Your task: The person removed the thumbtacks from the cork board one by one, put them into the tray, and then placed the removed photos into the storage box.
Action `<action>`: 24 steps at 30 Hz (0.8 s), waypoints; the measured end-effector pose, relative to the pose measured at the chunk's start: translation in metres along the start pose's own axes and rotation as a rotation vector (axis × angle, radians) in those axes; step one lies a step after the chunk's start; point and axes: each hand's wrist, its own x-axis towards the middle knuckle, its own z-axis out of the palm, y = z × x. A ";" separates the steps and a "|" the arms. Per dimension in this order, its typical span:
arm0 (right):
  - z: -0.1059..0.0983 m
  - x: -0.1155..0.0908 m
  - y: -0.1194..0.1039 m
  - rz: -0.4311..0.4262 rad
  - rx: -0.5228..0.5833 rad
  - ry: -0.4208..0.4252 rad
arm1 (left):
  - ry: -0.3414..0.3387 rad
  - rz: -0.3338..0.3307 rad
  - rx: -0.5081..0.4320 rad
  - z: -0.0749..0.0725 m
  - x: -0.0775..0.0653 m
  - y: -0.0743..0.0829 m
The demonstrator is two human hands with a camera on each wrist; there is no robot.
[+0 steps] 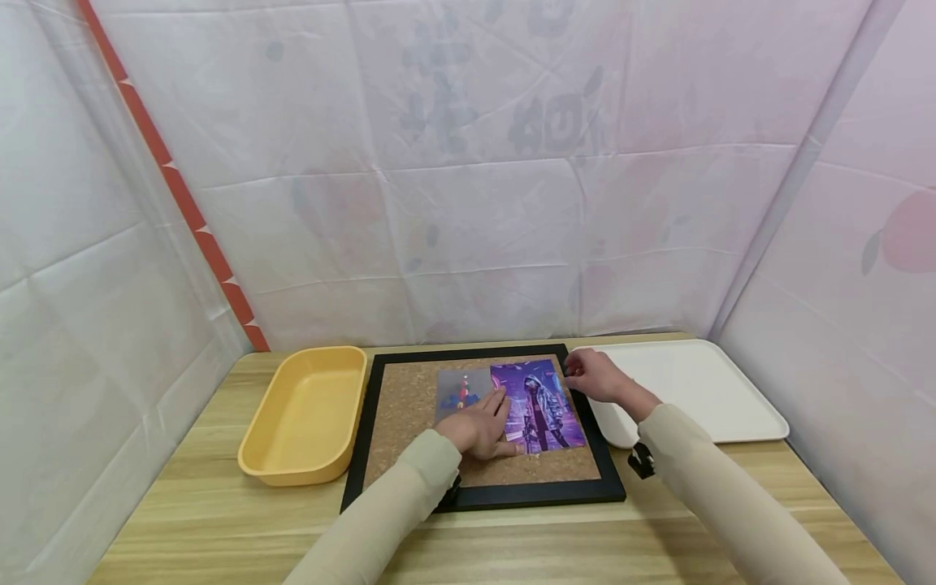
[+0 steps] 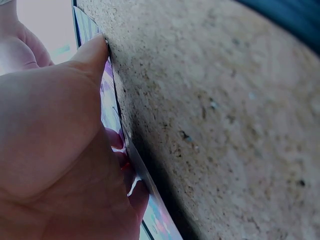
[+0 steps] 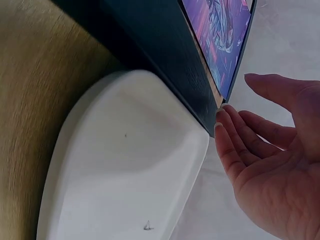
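A cork board (image 1: 404, 422) in a black frame (image 1: 541, 494) lies on the table. On its right half is a purple picture card (image 1: 539, 406) of a hooded figure. Beside it, a grey picture card (image 1: 452, 385) is partly covered by my left hand (image 1: 477, 426). That hand presses flat across both cards, its thumb (image 2: 92, 52) at the purple card's lower edge. By the frame's upper right corner hovers my right hand (image 1: 598, 375). Its fingers (image 3: 245, 135) bend loosely with the thumb apart, and nothing shows between them in the right wrist view.
A white tray (image 1: 695, 394) stands against the frame's right side, with a tiny metallic bit (image 3: 148, 227) in it. To the left sits a yellow basin (image 1: 310, 418). Pale cloth walls (image 1: 468, 227) close off the back and both sides of the wooden table (image 1: 556, 544).
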 end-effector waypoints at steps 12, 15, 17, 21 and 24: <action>0.007 0.005 -0.002 0.022 0.007 -0.017 | 0.010 0.010 0.021 0.007 0.010 -0.003; 0.008 0.007 -0.001 0.022 0.005 -0.019 | 0.012 0.008 0.018 0.011 0.015 -0.005; 0.010 0.008 -0.001 0.041 0.009 -0.019 | 0.018 0.008 0.015 0.011 0.015 -0.005; 0.011 0.010 -0.004 0.058 -0.004 -0.019 | 0.008 0.009 0.012 0.010 0.014 -0.005; 0.010 0.010 -0.008 0.064 -0.012 -0.018 | 0.008 0.009 0.011 0.011 0.015 -0.006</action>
